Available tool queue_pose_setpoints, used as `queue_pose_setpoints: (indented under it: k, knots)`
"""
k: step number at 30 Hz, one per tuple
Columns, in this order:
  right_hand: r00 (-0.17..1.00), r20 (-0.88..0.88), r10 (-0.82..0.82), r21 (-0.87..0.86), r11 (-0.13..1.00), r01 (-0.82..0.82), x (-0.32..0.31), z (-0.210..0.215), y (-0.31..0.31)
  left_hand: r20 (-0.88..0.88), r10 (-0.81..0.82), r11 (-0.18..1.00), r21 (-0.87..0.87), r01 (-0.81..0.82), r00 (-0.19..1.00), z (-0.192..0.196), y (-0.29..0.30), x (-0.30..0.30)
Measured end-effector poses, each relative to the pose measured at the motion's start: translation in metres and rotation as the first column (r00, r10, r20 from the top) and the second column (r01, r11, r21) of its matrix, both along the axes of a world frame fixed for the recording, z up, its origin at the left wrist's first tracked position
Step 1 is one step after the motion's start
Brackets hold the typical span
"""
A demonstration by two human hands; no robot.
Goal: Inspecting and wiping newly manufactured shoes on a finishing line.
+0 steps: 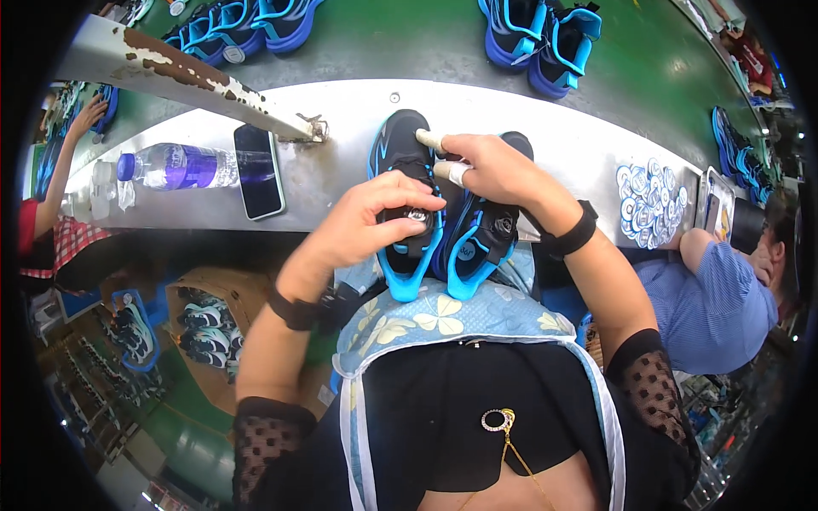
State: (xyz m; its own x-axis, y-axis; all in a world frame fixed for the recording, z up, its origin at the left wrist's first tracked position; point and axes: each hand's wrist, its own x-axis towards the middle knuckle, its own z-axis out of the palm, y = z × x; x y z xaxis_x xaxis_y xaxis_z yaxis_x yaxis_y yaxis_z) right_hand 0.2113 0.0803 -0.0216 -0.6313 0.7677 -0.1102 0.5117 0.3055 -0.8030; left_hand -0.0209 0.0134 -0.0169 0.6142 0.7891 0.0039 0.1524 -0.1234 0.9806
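Note:
Two black sneakers with bright blue edging lie side by side in front of me, toes pointing away: a left sneaker (397,140) and a right sneaker (479,243). My left hand (375,213) is curled over the left sneaker's tongue, thumb and index finger pinching around its round dial. Off-white covers wrap the thumb and index finger of my right hand (490,166). Those two fingertips press on the inner side of the left sneaker's front, while the hand covers part of the right sneaker; its other fingers are hidden.
A phone (259,170) and a water bottle (179,166) lie left on the metal ledge (341,106), beside a rusty post (196,77). Round stickers (649,204) are piled at right. More sneakers (545,43) stand on the green surface beyond. Co-workers sit on both sides.

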Motion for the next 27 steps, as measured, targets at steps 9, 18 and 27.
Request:
queue_pose_setpoints:
  k: [9, 18, 27]
  knots:
    - [0.996, -0.087, -0.003, -0.047, 0.999, -0.001, 0.005, 0.0, 0.005, -0.071, 0.231, 0.972, -0.021, -0.233, 0.97, 0.013, -0.012, 0.016]
    - [1.0, -0.004, 0.011, -0.162, 0.987, -0.012, 0.005, -0.001, 0.001, -0.231, 0.415, 0.909, 0.149, -0.389, 0.88, 0.016, -0.023, 0.022]
    - [0.999, 0.004, 0.051, -0.201, 0.978, -0.049, 0.004, -0.003, 0.005, -0.028, -0.007, 0.996, -0.093, 0.004, 1.0, 0.016, 0.006, -0.008]
